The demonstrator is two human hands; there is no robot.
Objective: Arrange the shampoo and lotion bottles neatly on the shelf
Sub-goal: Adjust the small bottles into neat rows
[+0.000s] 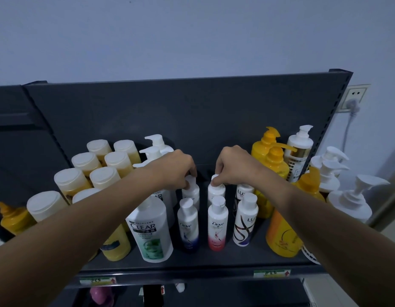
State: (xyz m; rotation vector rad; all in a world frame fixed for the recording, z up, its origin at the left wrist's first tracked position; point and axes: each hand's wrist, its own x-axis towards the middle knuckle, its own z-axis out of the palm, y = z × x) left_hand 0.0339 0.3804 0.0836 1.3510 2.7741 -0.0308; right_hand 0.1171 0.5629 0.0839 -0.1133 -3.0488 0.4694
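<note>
Left hand (176,168) pinching cap of small white plastic Dove bottle (191,191); right hand (233,167) likewise on its twin (216,191); mid-back of dark metal shelf (214,260), probably squaring the rows.

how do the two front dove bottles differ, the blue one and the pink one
The blue Dove bottle has a dark blue base and stands left; the pink Dove bottle has a pink-red base and stands right. The blue one's cap tilts slightly left, while the pink one stands straighter with a small sticker on its cap. They share a slim white body, a white flip cap and front-row places, both untouched: the left hand and right hand grip the bottles behind.
</note>
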